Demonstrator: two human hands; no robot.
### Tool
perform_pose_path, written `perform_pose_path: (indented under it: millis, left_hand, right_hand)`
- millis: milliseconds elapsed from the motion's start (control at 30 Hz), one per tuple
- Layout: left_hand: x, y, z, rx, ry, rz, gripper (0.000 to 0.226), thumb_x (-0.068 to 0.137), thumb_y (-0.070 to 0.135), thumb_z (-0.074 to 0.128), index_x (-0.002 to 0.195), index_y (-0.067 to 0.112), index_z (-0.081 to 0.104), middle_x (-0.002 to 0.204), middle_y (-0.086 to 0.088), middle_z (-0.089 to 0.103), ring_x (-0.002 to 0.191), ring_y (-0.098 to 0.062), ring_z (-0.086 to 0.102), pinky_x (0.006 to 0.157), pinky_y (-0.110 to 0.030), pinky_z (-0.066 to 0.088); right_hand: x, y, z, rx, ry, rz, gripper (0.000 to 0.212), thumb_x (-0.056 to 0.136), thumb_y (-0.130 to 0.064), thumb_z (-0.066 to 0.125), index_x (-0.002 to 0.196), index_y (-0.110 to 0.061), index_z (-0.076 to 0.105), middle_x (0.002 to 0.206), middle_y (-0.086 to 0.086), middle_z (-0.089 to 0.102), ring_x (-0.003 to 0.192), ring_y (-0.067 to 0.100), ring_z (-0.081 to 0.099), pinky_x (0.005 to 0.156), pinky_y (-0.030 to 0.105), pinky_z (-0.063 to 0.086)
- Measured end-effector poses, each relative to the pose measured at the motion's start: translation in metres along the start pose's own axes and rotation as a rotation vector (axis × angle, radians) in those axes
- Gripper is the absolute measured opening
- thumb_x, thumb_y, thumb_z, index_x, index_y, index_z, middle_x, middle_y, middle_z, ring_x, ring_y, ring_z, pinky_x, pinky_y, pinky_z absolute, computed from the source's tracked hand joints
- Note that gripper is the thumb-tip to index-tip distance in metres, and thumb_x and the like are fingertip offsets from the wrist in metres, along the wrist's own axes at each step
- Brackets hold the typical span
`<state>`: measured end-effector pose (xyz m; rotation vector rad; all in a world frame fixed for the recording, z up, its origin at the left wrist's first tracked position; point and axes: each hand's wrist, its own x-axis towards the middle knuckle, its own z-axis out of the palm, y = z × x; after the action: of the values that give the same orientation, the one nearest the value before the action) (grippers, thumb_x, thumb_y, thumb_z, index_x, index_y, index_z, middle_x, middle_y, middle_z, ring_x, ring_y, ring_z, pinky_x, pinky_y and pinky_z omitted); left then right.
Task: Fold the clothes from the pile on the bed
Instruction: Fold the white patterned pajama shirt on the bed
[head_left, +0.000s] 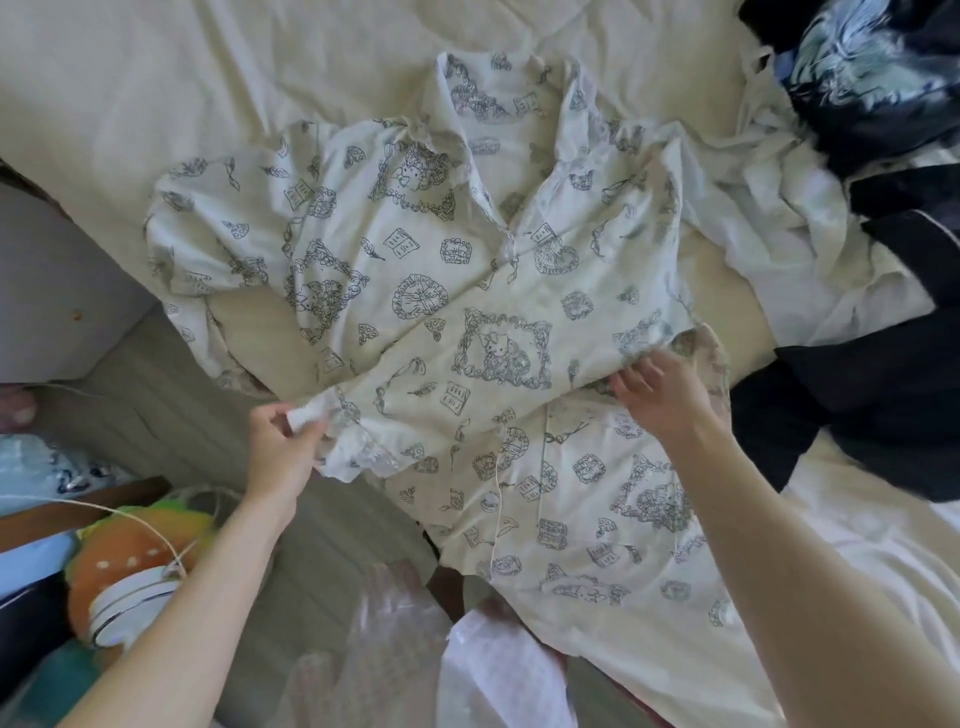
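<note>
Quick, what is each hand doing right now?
Left hand: pinches the lace-edged corner of the printed pyjama top.
Right hand: fingers loosely curled at the top's other edge; a grip cannot be told.
</note>
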<state>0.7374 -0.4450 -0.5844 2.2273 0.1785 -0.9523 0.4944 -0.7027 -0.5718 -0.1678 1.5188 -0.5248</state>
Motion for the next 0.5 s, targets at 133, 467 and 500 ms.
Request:
perform_pose_path:
  millis: [133, 467, 500]
  left_hand:
    - [0.003, -0.004, 0.017, 0.359, 0.029, 0.147, 0.067, 0.087, 0.010, 0.065, 0.143, 0.004, 0.027, 0.141, -0.021, 0.037, 0.130, -0.032, 0.037, 0.109, -0.043, 0.032]
    - [-0.009, 0.001, 0.065, 0.539, -0.226, 0.479, 0.072, 0.090, 0.007, 0.058, 0.150, 0.012, 0.018, 0.157, -0.015, 0.011, 0.145, -0.027, 0.009, 0.117, -0.041, 0.014]
    - [-0.006, 0.001, 0.058, 0.490, -0.224, 0.467, 0.065, 0.091, 0.006, 0.055, 0.148, 0.013, 0.024, 0.155, -0.012, 0.018, 0.144, -0.025, 0.015, 0.117, -0.037, 0.016]
  right_hand:
    - [0.011, 0.002, -0.005, -0.170, -0.005, 0.046, 0.017, 0.099, -0.017, 0.047, 0.086, -0.007, 0.046, 0.068, 0.006, 0.058, 0.081, 0.022, 0.061, 0.093, 0.039, 0.049]
    - [-0.029, 0.063, 0.027, -1.433, 0.036, -0.970, 0.042, 0.092, -0.030, 0.057, 0.128, -0.009, 0.050, 0.129, 0.015, 0.050, 0.123, 0.032, 0.042, 0.102, 0.044, 0.031]
    - [-0.034, 0.070, 0.036, -1.562, -0.089, -1.031, 0.045, 0.094, -0.033, 0.053, 0.133, -0.012, 0.047, 0.139, 0.014, 0.044, 0.133, 0.031, 0.035, 0.109, 0.048, 0.024]
